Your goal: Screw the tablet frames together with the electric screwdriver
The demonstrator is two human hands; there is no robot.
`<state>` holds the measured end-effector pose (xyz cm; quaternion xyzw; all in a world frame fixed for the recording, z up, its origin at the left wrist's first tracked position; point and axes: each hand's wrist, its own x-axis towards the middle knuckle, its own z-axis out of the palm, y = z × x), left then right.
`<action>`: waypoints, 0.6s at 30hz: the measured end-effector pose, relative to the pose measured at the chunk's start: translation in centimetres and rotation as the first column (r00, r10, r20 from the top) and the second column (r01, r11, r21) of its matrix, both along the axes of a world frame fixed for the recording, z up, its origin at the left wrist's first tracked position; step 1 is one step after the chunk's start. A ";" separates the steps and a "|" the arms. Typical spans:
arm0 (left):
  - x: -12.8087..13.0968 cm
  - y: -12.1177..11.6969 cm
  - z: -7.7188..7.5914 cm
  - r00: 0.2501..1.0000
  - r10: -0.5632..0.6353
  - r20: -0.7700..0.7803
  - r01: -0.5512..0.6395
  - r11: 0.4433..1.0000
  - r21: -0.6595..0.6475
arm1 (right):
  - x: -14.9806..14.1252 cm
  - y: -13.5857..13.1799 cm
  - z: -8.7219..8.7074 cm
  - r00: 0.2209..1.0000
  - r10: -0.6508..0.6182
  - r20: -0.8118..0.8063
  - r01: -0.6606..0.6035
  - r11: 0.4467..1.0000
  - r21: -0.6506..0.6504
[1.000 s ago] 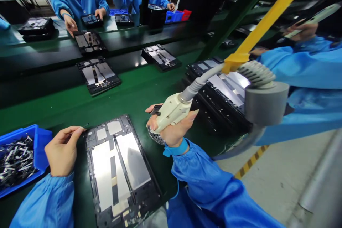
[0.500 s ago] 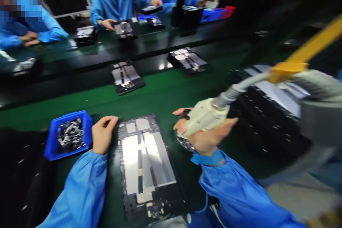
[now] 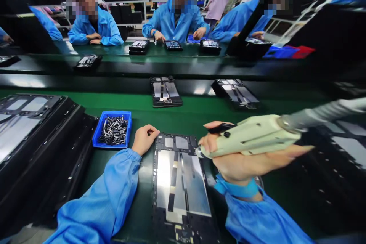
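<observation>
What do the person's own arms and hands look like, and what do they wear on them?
Both arms wear a loose, glossy blue work coat; the left sleeve and the right sleeve are gathered at the cuffs. The left hand and the right hand are bare, without gloves. A flat blue wristband circles the right wrist.

Cream electric screwdriver (image 3: 254, 137), silver-and-black device frame (image 3: 180, 183), blue parts bin (image 3: 112, 130), green conveyor belt (image 3: 183, 112)

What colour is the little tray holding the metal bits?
The tray is bright blue, and it shows best in the head view.
</observation>
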<state>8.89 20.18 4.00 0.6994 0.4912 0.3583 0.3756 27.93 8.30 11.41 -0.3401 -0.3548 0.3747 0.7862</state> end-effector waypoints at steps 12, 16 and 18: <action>-0.1 0.2 -0.1 0.996 -0.080 -0.036 0.078 0.996 -0.052 | -7.3 8.6 -0.1 0.990 0.104 0.099 -0.102 0.995 -0.024; 0.1 0.1 -0.1 0.997 -0.063 -0.034 0.061 0.995 -0.075 | -7.6 9.7 -1.1 0.984 0.107 0.139 -0.104 0.994 -0.031; 0.2 0.0 0.0 0.998 -0.056 -0.039 0.052 0.995 -0.087 | -7.6 10.0 -1.4 0.983 0.115 0.143 -0.111 0.993 -0.037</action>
